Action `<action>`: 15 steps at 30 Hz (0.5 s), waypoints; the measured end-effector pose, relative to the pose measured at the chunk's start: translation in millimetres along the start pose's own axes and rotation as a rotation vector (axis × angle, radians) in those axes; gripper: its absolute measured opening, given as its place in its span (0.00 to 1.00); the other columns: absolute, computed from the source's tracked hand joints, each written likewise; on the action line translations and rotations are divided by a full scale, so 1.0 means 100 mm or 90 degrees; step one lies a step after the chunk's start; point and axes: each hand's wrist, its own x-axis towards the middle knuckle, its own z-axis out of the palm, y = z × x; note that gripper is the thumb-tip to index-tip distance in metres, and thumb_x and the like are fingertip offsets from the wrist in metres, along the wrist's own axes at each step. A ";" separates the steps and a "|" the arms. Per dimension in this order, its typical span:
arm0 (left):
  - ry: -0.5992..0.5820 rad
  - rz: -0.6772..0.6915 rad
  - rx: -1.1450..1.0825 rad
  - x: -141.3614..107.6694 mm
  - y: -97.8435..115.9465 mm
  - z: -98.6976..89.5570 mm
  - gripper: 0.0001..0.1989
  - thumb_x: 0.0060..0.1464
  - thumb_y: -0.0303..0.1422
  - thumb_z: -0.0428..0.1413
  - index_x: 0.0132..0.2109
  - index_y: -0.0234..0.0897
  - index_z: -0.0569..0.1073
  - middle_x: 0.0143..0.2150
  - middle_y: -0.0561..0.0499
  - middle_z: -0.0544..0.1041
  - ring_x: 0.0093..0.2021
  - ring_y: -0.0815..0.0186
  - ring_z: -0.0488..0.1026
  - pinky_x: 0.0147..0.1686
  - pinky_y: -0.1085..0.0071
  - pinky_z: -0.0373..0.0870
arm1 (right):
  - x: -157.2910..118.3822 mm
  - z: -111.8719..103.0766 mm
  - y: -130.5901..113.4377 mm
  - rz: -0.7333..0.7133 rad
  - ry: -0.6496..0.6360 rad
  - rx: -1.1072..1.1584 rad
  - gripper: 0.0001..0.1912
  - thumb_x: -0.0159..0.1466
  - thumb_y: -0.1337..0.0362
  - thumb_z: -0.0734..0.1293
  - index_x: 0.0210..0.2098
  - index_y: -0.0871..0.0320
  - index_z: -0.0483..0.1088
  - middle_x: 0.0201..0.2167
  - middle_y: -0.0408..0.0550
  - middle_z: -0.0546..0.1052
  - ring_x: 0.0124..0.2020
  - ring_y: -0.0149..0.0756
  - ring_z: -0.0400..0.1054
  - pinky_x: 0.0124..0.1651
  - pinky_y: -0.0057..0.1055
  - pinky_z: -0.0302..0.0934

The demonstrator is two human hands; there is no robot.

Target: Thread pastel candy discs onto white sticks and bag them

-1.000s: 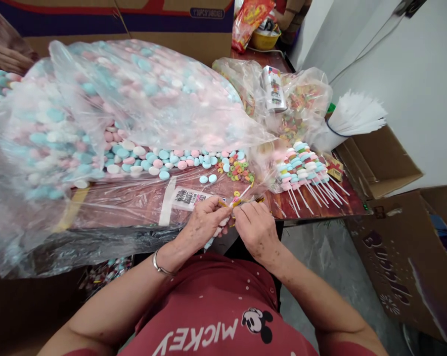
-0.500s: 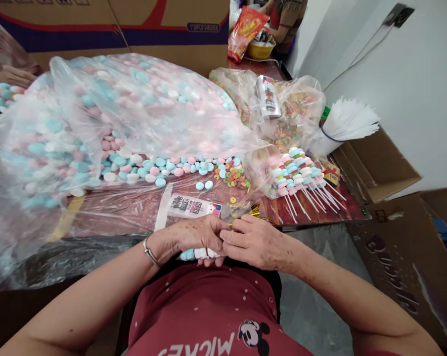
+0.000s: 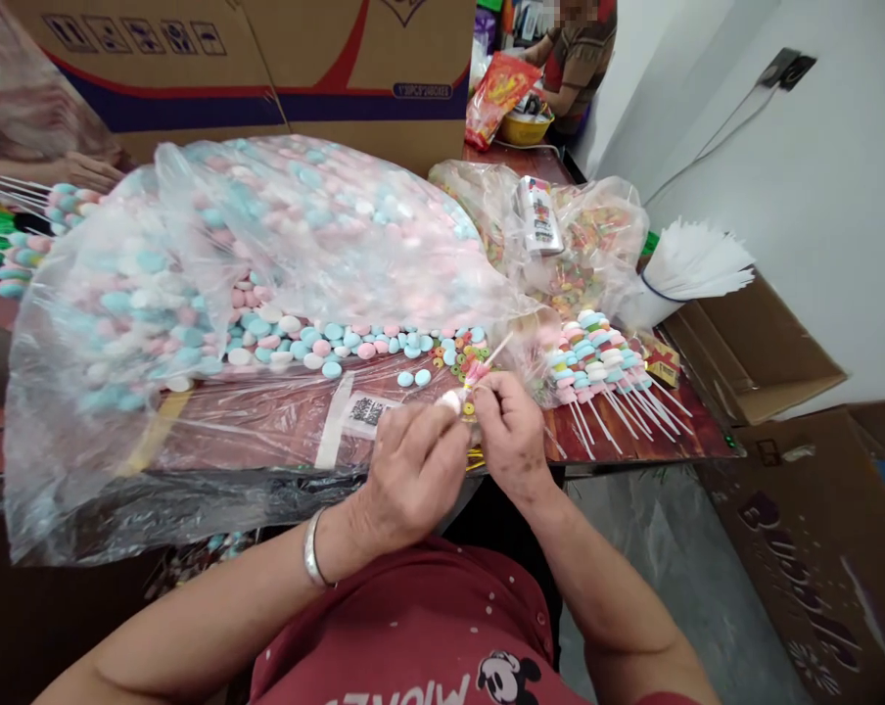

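Note:
Above the table's front edge, both hands meet at a candy skewer whose white stick (image 3: 499, 347) points up and away. My left hand (image 3: 417, 470) is closed round its candy end; one white candy (image 3: 451, 399) shows past the fingers. Pink gathered material (image 3: 476, 372) surrounds the stick's base. At this neck my right hand (image 3: 514, 431) is pinched closed, where a thin gold tie seems to loop; the fingertips partly hide it. Gold twist ties (image 3: 475, 456) lie just under the hands. A printed label in a clear sleeve (image 3: 367, 413) lies left, partly covered by my left hand.
A large clear bag of pastel candies (image 3: 325, 225) spills across the table. Finished-looking candy skewers (image 3: 596, 352) lie at right, beside a container of white sticks (image 3: 652, 299). Cardboard boxes (image 3: 795, 548) stand on the right. Another person's hand (image 3: 94, 174) is at far left.
Both hands have risen from near my lap to above the table edge. The skewer has swung so its stick points away. The view has tilted slightly up.

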 end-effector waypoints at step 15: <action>-0.137 -0.350 -0.520 -0.28 -0.26 -0.76 0.24 0.58 0.52 0.53 0.31 0.39 0.82 0.30 0.45 0.81 0.34 0.57 0.75 0.43 0.60 0.72 | -0.32 0.47 -0.36 -0.061 -0.072 0.164 0.09 0.67 0.64 0.56 0.32 0.55 0.64 0.27 0.44 0.71 0.29 0.31 0.65 0.34 0.28 0.63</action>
